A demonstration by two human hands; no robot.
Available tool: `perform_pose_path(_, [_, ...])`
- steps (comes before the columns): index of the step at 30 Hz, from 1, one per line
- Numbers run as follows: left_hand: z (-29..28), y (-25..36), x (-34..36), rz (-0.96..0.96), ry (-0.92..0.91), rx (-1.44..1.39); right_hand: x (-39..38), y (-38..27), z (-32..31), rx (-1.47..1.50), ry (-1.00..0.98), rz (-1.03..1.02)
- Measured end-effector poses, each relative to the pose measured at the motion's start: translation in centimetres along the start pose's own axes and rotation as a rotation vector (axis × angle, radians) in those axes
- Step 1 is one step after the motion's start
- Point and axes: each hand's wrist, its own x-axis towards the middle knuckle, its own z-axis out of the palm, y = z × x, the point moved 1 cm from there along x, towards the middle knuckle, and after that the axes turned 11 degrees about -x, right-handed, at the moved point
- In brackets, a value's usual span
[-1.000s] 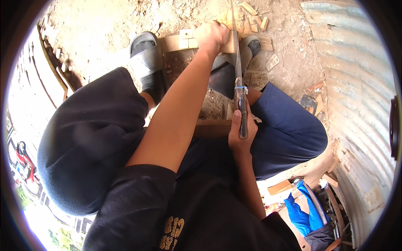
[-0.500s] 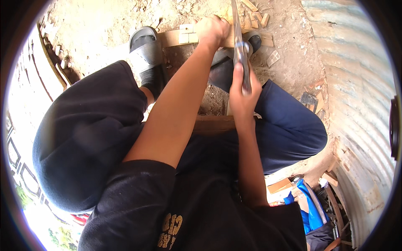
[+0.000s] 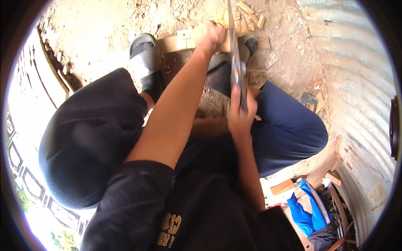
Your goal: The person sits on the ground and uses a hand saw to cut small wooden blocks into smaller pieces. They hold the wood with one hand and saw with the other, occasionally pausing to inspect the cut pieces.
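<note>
A sheet of corrugated metal (image 3: pixel 347 79) fills the right side, pale and stained, beyond the person's bent right leg (image 3: pixel 289 129) in dark blue cloth. Lower right, a heap of odds and ends holds a crumpled blue cloth (image 3: pixel 302 215), dark fabric (image 3: pixel 322 237) and a brown flat piece (image 3: pixel 282 187); whether a container lies beneath them cannot be told. A long plank (image 3: pixel 169 44) runs crosswise at the feet, its right end reaching past the right foot (image 3: pixel 251 45). The saw (image 3: pixel 235 54) points away from the body, its blade slightly blurred, crossing the plank just right of the left hand (image 3: pixel 208 37); whether its teeth touch wood is unclear. The right hand (image 3: pixel 242 105) is wrapped closely round the saw's handle, thumb laid along it. The left hand presses down over a pale wood piece (image 3: pixel 226 43) on the plank, its fingers bent; their undersides are hidden, so how tightly they grip cannot be told. Small pale blocks (image 3: pixel 183 44) sit on the plank left of that hand, and little offcuts (image 3: pixel 261 22) lie on the dirt beyond.
</note>
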Motion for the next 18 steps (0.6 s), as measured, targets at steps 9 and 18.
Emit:
perform_pose_path(9, [0.3,-0.7,0.2,0.072,-0.003,0.056,3.6,-1.8,0.7,-0.001,-0.11,0.141])
perform_pose_path(18, [0.9,-0.7,0.4,0.088,0.01,0.068,4.8,-1.7,0.8,-0.025,-0.182,0.18])
